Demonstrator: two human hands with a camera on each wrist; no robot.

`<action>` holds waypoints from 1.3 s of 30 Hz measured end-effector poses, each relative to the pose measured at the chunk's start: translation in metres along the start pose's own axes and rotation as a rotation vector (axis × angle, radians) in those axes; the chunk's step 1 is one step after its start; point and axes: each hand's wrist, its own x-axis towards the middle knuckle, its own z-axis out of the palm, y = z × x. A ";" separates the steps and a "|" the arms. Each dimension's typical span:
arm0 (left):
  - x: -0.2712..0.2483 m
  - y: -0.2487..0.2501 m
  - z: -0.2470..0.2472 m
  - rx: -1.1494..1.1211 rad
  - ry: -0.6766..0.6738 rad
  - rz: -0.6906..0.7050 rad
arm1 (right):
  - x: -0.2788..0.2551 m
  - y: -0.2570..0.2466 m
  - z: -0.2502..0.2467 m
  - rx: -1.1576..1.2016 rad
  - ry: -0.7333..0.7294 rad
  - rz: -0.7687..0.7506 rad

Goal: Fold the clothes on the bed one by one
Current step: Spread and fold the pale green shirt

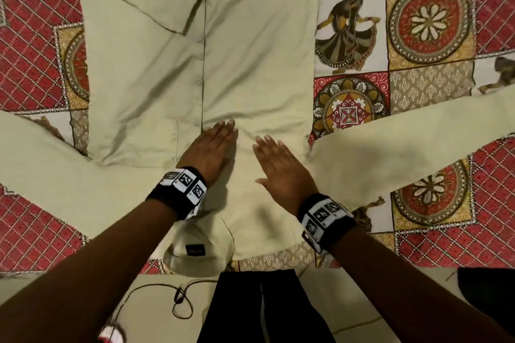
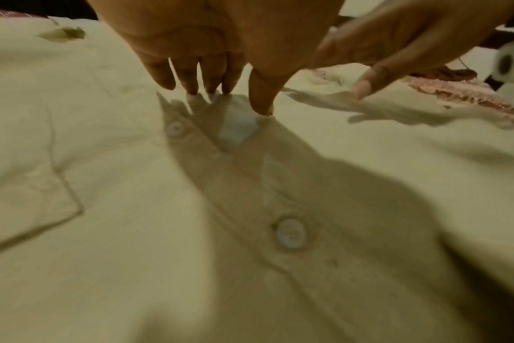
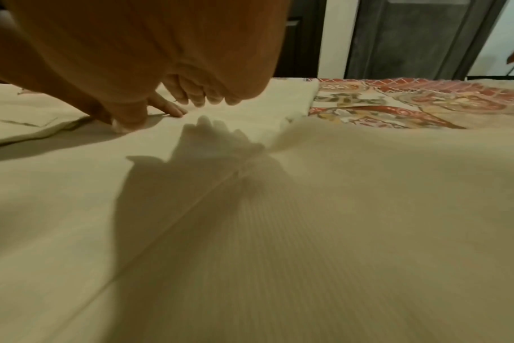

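Smoothing shirt [image 1: 237,64] chest, left hand [image 1: 207,149] and right hand [image 1: 281,167] flat, fingers straight; risks bunching placket toward 12 o'clock

— What is seen beneath and around the bed?

— A patterned bedspread [image 1: 429,22] is spread over it — red lattice panels, floral medallions and a dancer figure. Pale floor [image 1: 156,301] is shown at the near edge, where a thin dark cable [image 1: 181,303] is looped. A dark door [image 3: 420,37] and a pale wall [image 3: 335,34] are seen beyond.
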 end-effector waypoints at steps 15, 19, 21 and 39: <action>0.051 -0.051 -0.049 0.136 -0.117 -0.044 | 0.037 0.080 -0.032 -0.058 -0.072 0.275; 0.060 -0.064 -0.054 0.095 0.122 -0.037 | 0.067 0.077 -0.042 -0.068 0.083 0.182; 0.066 -0.063 -0.061 0.067 0.247 0.022 | 0.096 0.078 -0.046 -0.048 0.130 0.040; 0.115 -0.079 -0.112 0.187 -0.029 -0.182 | 0.133 0.140 -0.098 -0.096 -0.021 0.188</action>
